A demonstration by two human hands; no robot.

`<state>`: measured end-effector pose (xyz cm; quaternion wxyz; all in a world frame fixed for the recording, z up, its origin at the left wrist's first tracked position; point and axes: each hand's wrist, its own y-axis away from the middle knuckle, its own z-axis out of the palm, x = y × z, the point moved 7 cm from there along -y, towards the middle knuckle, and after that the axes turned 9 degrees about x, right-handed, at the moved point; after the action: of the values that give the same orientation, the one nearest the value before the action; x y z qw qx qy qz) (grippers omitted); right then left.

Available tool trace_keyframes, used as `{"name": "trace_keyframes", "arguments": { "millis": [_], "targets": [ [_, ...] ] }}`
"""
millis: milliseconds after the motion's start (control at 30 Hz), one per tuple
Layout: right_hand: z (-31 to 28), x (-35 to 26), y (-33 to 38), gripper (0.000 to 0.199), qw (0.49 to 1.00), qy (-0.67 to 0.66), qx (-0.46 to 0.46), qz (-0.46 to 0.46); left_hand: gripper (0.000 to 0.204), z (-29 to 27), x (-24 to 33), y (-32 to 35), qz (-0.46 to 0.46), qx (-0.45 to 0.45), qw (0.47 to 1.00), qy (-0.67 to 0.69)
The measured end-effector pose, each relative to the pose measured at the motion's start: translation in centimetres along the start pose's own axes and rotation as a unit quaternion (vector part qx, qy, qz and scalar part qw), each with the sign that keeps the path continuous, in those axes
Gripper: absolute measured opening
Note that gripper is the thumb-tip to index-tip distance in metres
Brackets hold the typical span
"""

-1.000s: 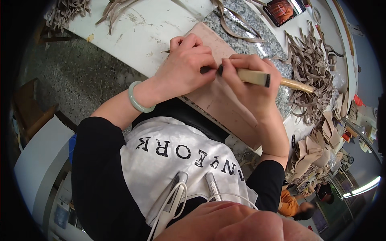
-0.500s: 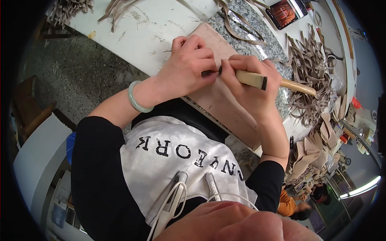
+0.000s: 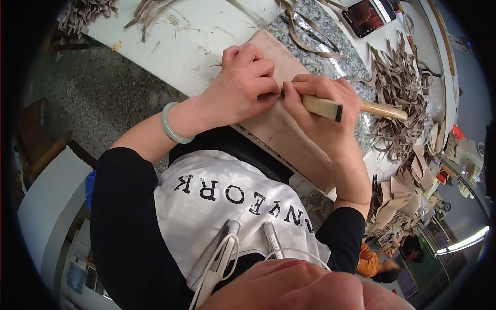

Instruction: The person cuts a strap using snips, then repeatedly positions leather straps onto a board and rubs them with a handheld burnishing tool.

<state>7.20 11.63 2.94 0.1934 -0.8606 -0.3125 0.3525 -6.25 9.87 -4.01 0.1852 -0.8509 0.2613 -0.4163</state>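
While my right hand (image 3: 323, 125) at two o'clock grips the wooden-handled hammer (image 3: 321, 107), I'd best brace my left hand (image 3: 238, 81), curled around what I cannot tell, against the pinkish board (image 3: 294, 133).

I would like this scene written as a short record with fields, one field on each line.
Left hand: curled over pink board; anything inside is hidden
Jewellery: pale green bangle
Right hand: holds tan bar with dark end
Beside right hand: wooden handle
Right of board: pile of grey-brown strips
Upper right: phone, screen lit
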Motion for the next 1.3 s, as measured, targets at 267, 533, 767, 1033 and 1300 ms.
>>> {"name": "trace_keyframes", "arguments": {
  "millis": [267,533,767,1033,1300],
  "targets": [
    [-1.0,3.6,1.2,0.018,0.991,-0.054,0.025,0.122,0.011,0.4,0.6,-0.4,0.029,-0.024,0.999,-0.034],
    [-1.9,2.8,0.7,0.017,0.995,-0.036,0.001,0.096,0.011,0.6,0.2,-0.7,-0.046,-0.032,0.997,-0.057],
    [-1.8,1.5,0.8,0.018,0.996,-0.056,-0.01,0.07,0.01,0.7,-0.1,-0.7,-0.08,-0.02,0.996,-0.047],
    [-1.3,1.4,0.4,0.019,0.999,-0.026,-0.003,0.038,0.01,0.7,-0.5,-0.6,-0.097,-0.038,0.994,-0.03],
    [-0.5,0.4,0.2,0.018,0.999,-0.037,-0.02,0.005,0.009,0.6,-0.6,-0.2,-0.101,-0.041,0.994,-0.016]
  ]
}}
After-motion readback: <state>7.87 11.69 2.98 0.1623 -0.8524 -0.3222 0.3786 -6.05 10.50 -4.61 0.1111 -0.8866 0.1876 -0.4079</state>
